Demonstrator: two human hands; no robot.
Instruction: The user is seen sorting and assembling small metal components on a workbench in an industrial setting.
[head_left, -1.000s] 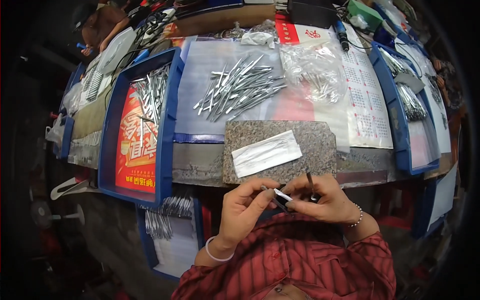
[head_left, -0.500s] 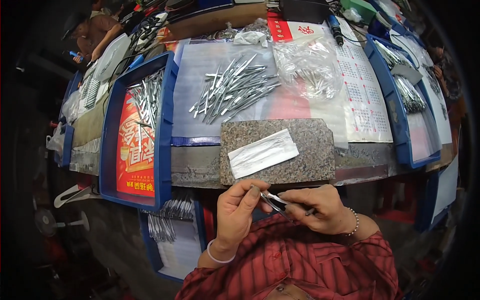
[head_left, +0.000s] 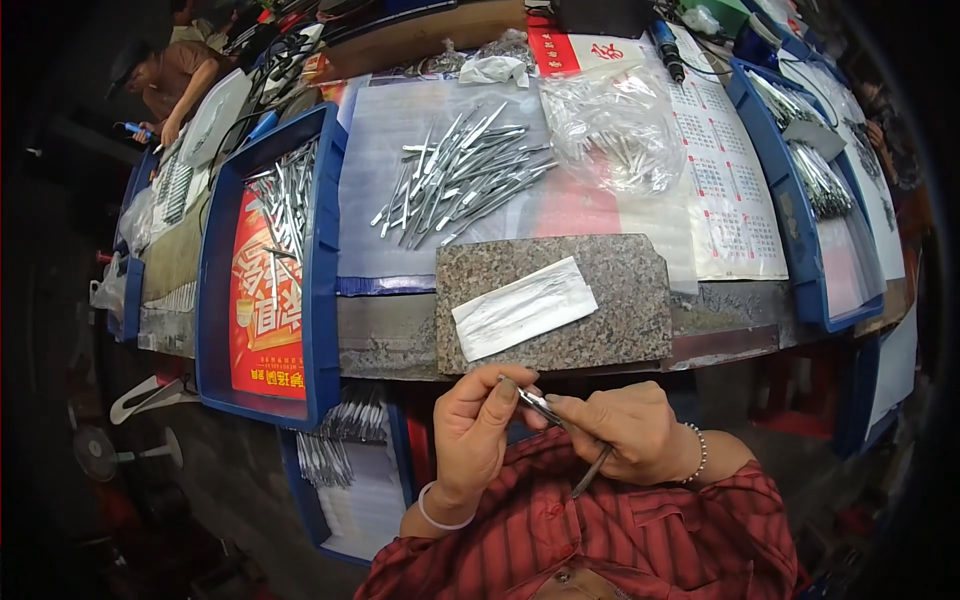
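Note:
My left hand [head_left: 474,420] pinches one end of a pair of slim silver tweezers [head_left: 538,403] between thumb and fingertips, just in front of the stone slab. At their other end, my right hand [head_left: 625,428] is closed around a slender dark metal tool [head_left: 592,470], whose tail sticks out below the fingers. Its working end is hidden by the fingers. Beyond both hands, a folded white paper [head_left: 525,308] lies on the speckled stone slab [head_left: 625,290]. Farther back is a loose pile of similar slim silver pieces [head_left: 460,180] on a plastic-covered sheet.
A blue tray [head_left: 325,250] with more silver pieces stands at left; another blue tray [head_left: 815,260] is at right. A clear plastic bag [head_left: 610,120] holds small pieces. Below the table edge sits a lower bin [head_left: 360,500]. A person [head_left: 180,80] works at far left.
The tool in my right hand has swung so its tail points down toward my shirt. The tweezers' arms look closer together. The view has shifted slightly.

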